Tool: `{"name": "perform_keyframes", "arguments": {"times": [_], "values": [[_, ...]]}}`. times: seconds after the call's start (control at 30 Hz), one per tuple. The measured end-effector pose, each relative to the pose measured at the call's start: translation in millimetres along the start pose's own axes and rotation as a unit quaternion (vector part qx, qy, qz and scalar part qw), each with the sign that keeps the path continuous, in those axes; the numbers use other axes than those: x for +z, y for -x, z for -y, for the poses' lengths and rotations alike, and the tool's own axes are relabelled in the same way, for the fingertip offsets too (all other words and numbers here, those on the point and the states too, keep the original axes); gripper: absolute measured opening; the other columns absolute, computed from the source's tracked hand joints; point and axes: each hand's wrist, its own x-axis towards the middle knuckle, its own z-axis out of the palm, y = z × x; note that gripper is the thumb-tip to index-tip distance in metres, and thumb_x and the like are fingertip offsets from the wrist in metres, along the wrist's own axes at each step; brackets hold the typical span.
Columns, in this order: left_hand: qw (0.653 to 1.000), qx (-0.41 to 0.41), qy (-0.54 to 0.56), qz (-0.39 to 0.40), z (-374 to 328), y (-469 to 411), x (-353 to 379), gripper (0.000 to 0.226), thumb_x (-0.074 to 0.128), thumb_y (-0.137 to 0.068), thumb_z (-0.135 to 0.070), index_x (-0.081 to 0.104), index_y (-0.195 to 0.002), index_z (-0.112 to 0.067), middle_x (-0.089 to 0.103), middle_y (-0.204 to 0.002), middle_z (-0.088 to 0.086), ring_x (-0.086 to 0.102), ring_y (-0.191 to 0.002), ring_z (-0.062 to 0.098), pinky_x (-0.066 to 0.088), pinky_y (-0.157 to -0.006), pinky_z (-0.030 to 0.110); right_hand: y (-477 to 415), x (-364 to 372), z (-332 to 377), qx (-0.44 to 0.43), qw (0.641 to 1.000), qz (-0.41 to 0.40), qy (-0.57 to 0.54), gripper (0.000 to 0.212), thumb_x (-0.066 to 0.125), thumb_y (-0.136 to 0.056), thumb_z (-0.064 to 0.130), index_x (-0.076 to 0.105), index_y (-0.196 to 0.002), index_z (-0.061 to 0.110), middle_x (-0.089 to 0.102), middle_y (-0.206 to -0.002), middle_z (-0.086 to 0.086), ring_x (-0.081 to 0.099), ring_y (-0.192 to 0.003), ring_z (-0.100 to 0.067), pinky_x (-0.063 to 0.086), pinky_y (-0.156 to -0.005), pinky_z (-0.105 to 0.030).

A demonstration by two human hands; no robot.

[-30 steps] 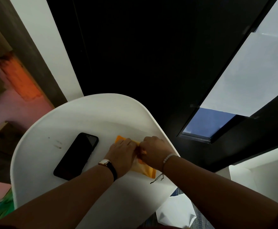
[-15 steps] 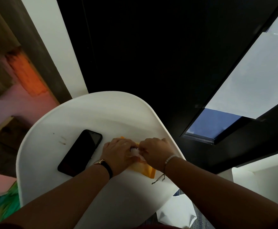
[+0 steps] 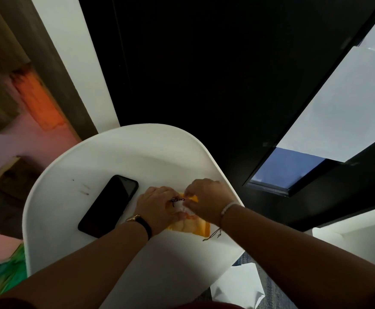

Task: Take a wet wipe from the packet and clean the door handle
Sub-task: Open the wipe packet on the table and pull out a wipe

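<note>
Both hands work at an orange wipe packet [image 3: 191,226] lying flat on the white counter [image 3: 75,197], toward its right edge. The left hand [image 3: 157,208] presses down on the packet's left part, fingers curled over it; whether they pinch anything cannot be told. The right hand [image 3: 206,199] sits over the packet's far end, its fingers closed on a bit of white wet wipe [image 3: 182,207] that shows between the two hands at the packet's top face. Most of the wipe is hidden; only a small crumpled piece shows.

A black phone [image 3: 108,206] lies screen up on the counter just left of the left hand, apart from the packet. The left wrist carries a watch [image 3: 137,219] on a dark strap; the right wrist carries a pale beaded bracelet [image 3: 227,207] with a loose thread hanging. A dark door [image 3: 204,74] fills the background beyond the counter; its handle cannot be made out.
</note>
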Motion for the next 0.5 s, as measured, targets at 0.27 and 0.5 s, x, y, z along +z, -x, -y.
{"name": "perform_keyframes", "arguments": {"times": [0.27, 0.5], "values": [[1.000, -0.006, -0.024, -0.007, -4.0, 5.7, 1.4, 0.067, 0.044, -0.051, -0.072, 0.061, -0.102, -0.033, 0.060, -0.116, -0.014, 0.050, -0.109, 0.018, 0.040, -0.087, 0.035, -12.2, 17.2, 18.7, -0.021, 0.999, 0.017, 0.033, 0.029, 0.039, -0.092, 0.027, 0.063, -0.089, 0.012, 0.057, -0.092, -0.005, 0.054, -0.090, -0.023, 0.043, -0.073, -0.034], [1.000, -0.015, -0.007, -0.024, 0.7, 8.5, 3.5, 0.075, 0.041, -0.052, -0.082, 0.059, -0.107, -0.034, 0.060, -0.118, -0.013, 0.051, -0.108, 0.016, 0.042, -0.091, 0.038, -7.9, 22.8, -0.2, 0.029, 0.979, -0.060, -0.194, 0.013, 0.047, -0.088, 0.006, 0.060, -0.085, 0.002, 0.048, -0.084, -0.001, 0.044, -0.080, -0.016, 0.038, -0.071, -0.027]]}}
